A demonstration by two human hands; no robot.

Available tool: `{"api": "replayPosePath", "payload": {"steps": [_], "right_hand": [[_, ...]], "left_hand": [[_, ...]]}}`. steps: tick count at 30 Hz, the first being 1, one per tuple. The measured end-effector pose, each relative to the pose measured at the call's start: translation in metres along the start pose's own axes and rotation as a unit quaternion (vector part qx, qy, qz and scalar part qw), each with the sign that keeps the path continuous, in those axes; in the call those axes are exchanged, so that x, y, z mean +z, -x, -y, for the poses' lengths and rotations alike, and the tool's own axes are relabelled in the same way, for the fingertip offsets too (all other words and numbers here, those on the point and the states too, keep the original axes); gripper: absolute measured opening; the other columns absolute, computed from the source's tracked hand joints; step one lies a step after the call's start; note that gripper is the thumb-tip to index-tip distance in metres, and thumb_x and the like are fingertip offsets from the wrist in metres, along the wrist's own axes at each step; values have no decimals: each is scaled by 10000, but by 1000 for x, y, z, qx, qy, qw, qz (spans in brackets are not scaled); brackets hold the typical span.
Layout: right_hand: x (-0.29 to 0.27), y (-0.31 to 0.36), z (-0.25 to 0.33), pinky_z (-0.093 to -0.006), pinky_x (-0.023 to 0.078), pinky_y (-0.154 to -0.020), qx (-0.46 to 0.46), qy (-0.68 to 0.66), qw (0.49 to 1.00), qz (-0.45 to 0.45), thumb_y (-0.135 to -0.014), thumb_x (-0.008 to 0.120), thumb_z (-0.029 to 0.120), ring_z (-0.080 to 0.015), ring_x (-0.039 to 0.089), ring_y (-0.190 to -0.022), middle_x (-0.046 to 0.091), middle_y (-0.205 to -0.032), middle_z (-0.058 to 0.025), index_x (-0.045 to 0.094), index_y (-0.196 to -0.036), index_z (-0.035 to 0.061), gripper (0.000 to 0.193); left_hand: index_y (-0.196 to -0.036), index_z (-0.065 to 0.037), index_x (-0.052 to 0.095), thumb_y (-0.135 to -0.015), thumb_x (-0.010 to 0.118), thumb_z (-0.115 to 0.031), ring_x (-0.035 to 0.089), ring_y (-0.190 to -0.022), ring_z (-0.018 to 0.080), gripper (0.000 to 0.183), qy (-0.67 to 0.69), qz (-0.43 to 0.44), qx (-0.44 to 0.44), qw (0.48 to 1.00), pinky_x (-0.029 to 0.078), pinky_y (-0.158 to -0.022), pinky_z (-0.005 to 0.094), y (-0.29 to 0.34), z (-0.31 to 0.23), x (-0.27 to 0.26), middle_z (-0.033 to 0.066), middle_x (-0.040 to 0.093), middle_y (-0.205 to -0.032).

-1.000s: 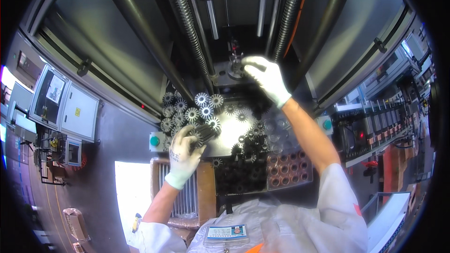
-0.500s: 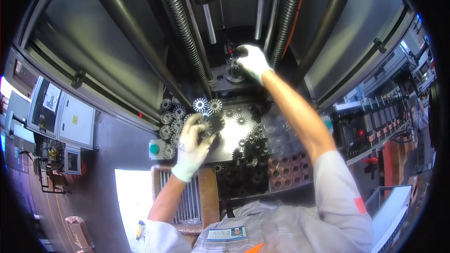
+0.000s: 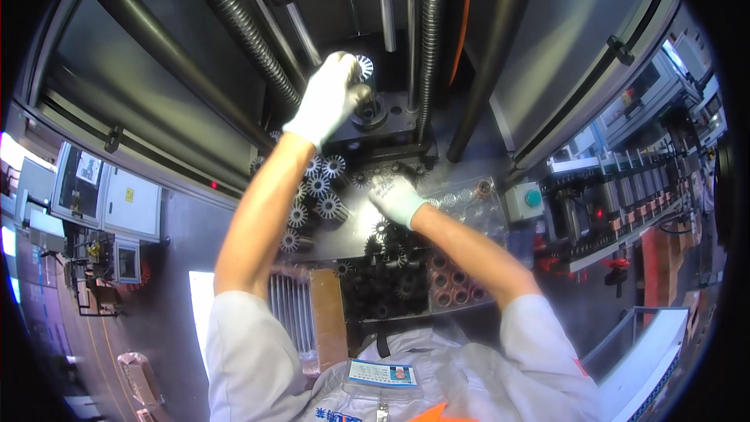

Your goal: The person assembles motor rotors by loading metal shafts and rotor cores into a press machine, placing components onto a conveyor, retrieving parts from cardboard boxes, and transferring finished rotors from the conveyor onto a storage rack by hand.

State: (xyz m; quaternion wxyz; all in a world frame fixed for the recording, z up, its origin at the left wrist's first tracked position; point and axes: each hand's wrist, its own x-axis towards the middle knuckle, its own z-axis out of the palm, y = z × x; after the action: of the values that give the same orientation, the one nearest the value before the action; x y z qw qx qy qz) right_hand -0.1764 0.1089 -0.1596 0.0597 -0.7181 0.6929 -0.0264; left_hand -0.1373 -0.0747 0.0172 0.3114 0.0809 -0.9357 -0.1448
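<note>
My left hand (image 3: 324,101), in a white glove, is wrapped round a slotted metal core (image 3: 364,69) with a bright toothed end face. It holds the core over the round fixture (image 3: 369,119) on the press base; the glove hides part of both. My right hand (image 3: 396,200), gloved too, reaches down over the shiny tray (image 3: 355,223) by several toothed metal plates (image 3: 400,168). Its fingers are bent together and the glare hides what they hold, if anything. Several more slotted cores (image 3: 328,205) stand left of the right hand.
Steel columns (image 3: 388,19) and a ribbed hose (image 3: 248,31) flank the fixture. Dark toothed parts (image 3: 383,254) and copper-coloured rings (image 3: 445,281) lie nearer me. At left is a box of metal rods (image 3: 291,309); a green button (image 3: 533,198) sits at right.
My left hand has carried the slotted core from the group of cores up to the fixture. My right hand has left the fixture and come down to the tray. The whole view has shifted.
</note>
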Motion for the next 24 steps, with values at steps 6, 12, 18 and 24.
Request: {"api": "replayPosePath", "payload": {"steps": [6, 12, 18, 24], "right_hand": [[7, 38, -12, -424, 548, -837, 9, -187, 968, -166, -875, 547, 46, -373, 664, -982, 604, -1134, -217, 635, -1246, 102, 386], [-8, 63, -15, -429, 512, -869, -123, -166, 931, -301, -843, 606, 49, -367, 583, -962, 527, -1091, -183, 625, -1214, 112, 376], [-61, 95, -25, -315, 532, -861, 94, -504, 836, -199, -856, 720, 105, -207, 663, -986, 640, -1089, -102, 743, -1054, 49, 207], [-59, 79, -13, -233, 532, -848, 136, -667, 710, -182, -956, 635, -4, -74, 633, -931, 688, -1067, -26, 651, -1259, -16, 304]], "left_hand": [[-922, -4, 670, -706, 823, -129, 684, -845, 310, 293, -9, 79, -125, 989, 523, -770, 390, -28, -20, 13, 188, 691, -865], [-1072, -103, 718, -765, 802, -263, 651, -1050, 347, 356, -145, 84, -173, 971, 508, -914, 442, 32, 7, 53, 169, 661, -1127], [-1045, -74, 726, -880, 706, -338, 696, -822, 329, 312, -117, 86, -127, 981, 552, -735, 418, 109, -68, -51, 147, 702, -882], [-1110, -82, 739, -830, 687, -337, 696, -1000, 326, 382, -80, 378, -432, 815, 533, -903, 433, 368, -42, -76, 182, 731, -1025]]}}
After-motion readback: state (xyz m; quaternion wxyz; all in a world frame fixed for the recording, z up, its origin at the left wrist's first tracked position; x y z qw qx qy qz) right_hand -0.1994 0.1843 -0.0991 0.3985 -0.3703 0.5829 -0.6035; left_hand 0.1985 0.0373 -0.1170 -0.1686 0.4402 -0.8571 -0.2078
